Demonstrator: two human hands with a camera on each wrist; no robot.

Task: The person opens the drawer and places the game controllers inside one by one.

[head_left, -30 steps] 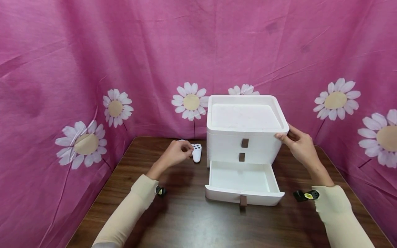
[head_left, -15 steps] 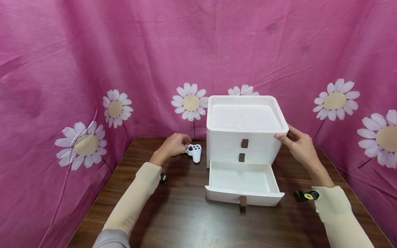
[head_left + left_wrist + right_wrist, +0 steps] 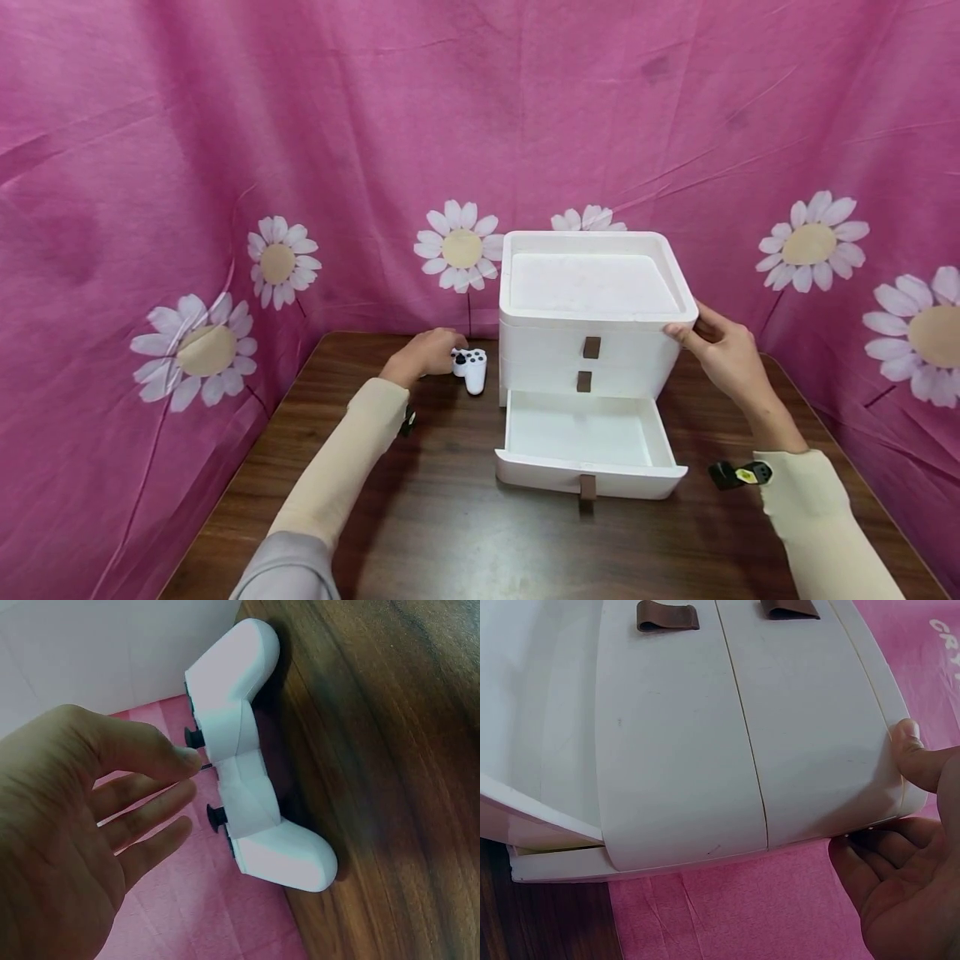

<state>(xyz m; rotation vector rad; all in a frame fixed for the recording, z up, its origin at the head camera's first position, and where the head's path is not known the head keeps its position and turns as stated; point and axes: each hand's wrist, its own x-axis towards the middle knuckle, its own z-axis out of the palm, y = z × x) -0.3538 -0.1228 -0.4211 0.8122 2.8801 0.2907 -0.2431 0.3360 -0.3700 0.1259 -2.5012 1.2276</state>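
A white game controller (image 3: 474, 372) with dark buttons and thumbsticks lies on the table, left of a white drawer unit (image 3: 577, 354). My left hand (image 3: 433, 352) is over the controller's left part and hides it in the head view. Close up in the left wrist view, the thumb (image 3: 176, 757) is beside the thumbsticks and the fingers are loosely bent; contact cannot be told. My right hand (image 3: 723, 354) holds the unit's upper right front corner, thumb (image 3: 911, 742) on the front and fingers along the side. The bottom drawer (image 3: 592, 475) is pulled out, with nothing visible inside.
The unit's upper two drawers are closed, each with a brown pull tab (image 3: 592, 347). On top is a shallow tray with a raised rim (image 3: 600, 317). A pink cloth (image 3: 375, 125) with printed daisies hangs behind the wooden table (image 3: 450, 517).
My left hand moved back and away from the controller's right side, then lowered toward its left part. More of the controller shows now. The right hand and drawer unit stayed in place.
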